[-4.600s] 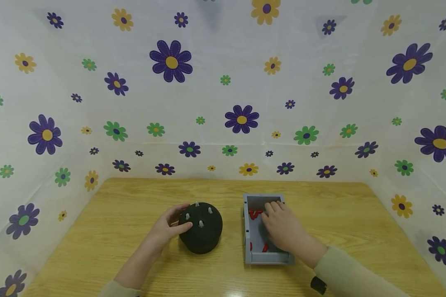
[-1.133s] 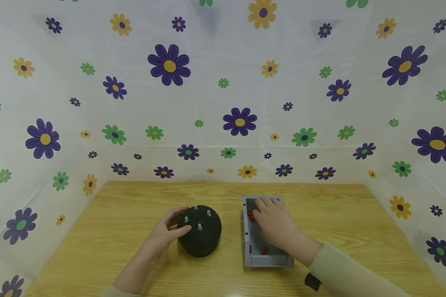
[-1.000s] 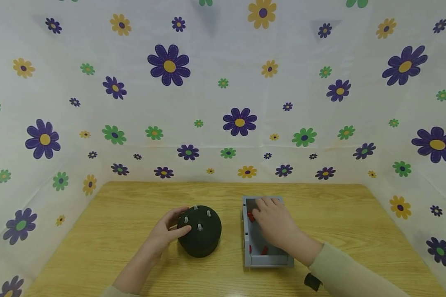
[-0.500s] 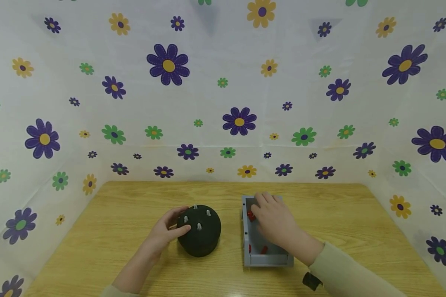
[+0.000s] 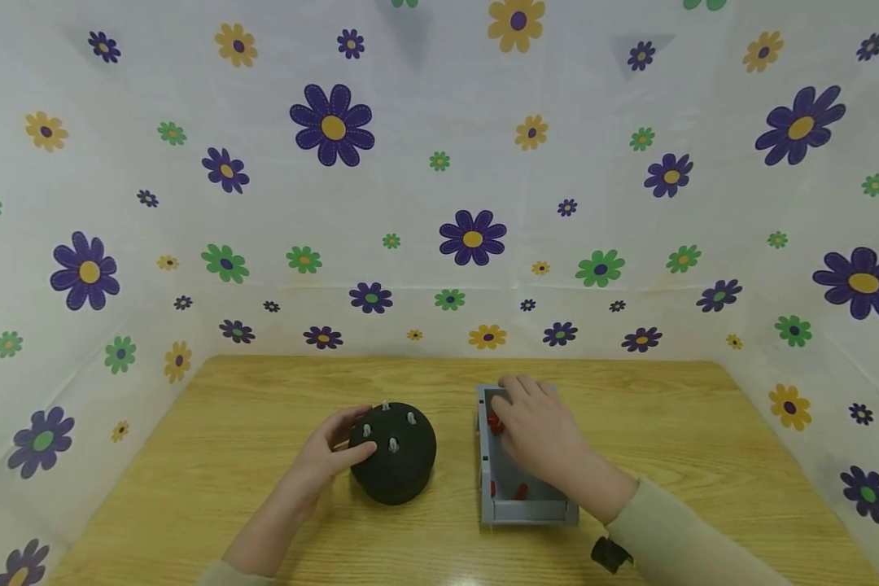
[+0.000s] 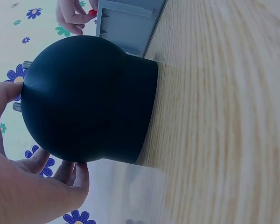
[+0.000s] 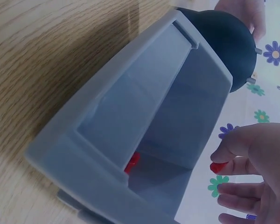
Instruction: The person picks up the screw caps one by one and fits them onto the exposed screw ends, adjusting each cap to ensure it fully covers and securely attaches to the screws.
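My left hand point(image 5: 327, 457) holds a black round block point(image 5: 394, 468) at its left side, thumb on the top edge and fingers around the back. Several threaded metal studs point(image 5: 393, 445) stand up from the block's top. Over the far half of a grey bin point(image 5: 530, 511) is my right hand point(image 5: 538, 427). It pinches a small red piece point(image 7: 218, 167) between thumb and index finger, the other fingers loosely bent. The piece's exact kind is hidden by the fingers. Inside the bin lie more red pieces point(image 5: 521, 491), some partly covered by the hand.
Block and bin stand side by side on a wood-grain table point(image 5: 264, 391), with a narrow gap between them. A white flowered cloth point(image 5: 410, 187) closes off the back and both sides. A black strap device point(image 5: 611, 554) hangs under the right wrist.
My right hand has moved a little to the left and toward the back of the bin, and lately has risen slightly. My left hand keeps its hold on the block.
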`<state>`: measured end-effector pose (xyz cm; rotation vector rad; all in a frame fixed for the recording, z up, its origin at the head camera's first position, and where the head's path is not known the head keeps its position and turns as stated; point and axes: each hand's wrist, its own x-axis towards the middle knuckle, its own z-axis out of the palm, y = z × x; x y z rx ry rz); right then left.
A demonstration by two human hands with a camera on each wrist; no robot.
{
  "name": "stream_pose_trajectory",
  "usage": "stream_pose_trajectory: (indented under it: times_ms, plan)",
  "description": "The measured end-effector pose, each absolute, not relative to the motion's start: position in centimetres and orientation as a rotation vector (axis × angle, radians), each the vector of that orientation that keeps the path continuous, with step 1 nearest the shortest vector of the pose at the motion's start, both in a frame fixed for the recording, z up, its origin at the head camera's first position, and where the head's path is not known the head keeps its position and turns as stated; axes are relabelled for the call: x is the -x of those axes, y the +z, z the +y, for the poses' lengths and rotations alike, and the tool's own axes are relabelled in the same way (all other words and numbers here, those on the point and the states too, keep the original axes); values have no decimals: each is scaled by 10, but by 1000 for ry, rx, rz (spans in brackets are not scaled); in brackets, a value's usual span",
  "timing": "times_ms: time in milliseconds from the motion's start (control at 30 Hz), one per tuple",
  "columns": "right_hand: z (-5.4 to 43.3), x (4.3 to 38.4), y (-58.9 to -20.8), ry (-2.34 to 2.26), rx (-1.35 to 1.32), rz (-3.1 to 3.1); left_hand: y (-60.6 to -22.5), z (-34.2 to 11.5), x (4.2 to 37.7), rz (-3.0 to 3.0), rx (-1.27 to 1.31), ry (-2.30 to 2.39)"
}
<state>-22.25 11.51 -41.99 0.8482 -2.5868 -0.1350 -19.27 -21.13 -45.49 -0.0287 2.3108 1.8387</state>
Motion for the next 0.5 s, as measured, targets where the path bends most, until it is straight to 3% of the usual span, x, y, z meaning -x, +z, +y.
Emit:
stream_pose_trajectory:
  times_ms: [500]
  plan:
    - [100,221,-411,44,-845,-2580,-457,-213,194,2304,9,1841]
